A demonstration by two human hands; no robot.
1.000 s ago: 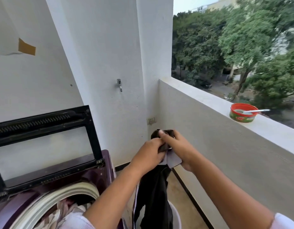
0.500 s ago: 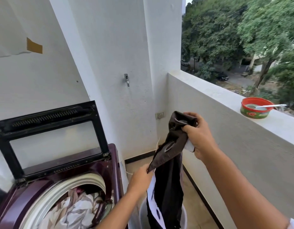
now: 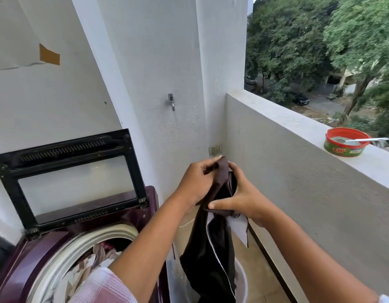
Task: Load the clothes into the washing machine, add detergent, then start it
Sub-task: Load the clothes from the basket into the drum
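A dark brown garment with white lining hangs in front of me, above a white bucket. My left hand pinches its top edge, and my right hand grips it just below, thumb across the cloth. To the left stands the maroon top-load washing machine with its lid raised. Patterned clothes lie in the drum. A red and green detergent tub with a spoon in it sits on the balcony ledge at the right.
The balcony parapet wall runs along the right, close to my right arm. A tap sticks out of the white wall ahead. A wall socket sits in the corner. Tiled floor shows beside the bucket.
My left hand has risen from the garment's lower edge to its top, beside my right hand. My right hand has dropped a little with the garment. The view has shifted slightly.
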